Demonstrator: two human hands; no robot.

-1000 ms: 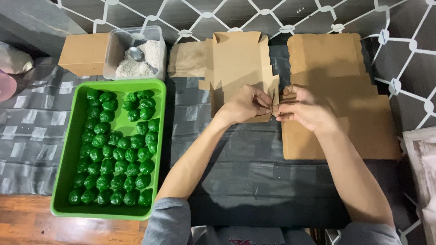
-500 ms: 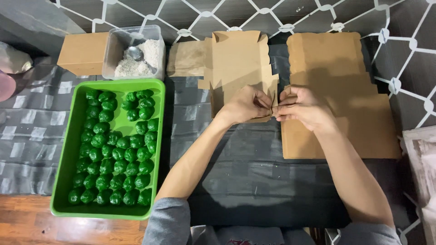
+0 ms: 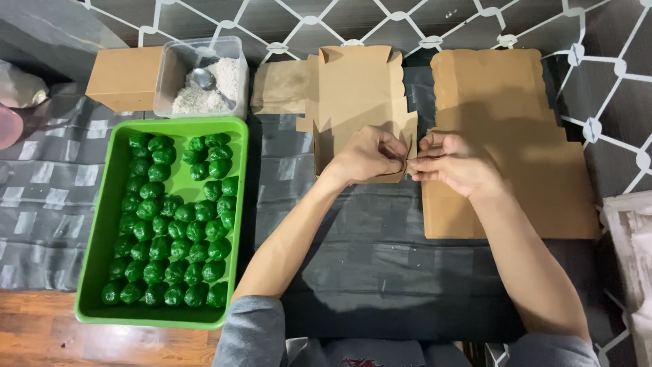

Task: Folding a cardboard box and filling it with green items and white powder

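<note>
Both hands meet over the dark surface (image 3: 380,272), where an unfolded brown cardboard box blank (image 3: 356,88) lies flat between the green tray (image 3: 95,272) of green balls (image 3: 176,224) and a stack of cardboard sheets (image 3: 516,136). The left hand (image 3: 367,156) and right hand (image 3: 455,163) pinch the blank's near-right flap (image 3: 409,139), fingers closed on its edge. The exact grip seems partly hidden behind the knuckles.

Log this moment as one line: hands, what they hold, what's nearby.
left hand: pinching flap of flat cardboard box | right hand: pinching same flap | left of them: green tray of green balls
</note>
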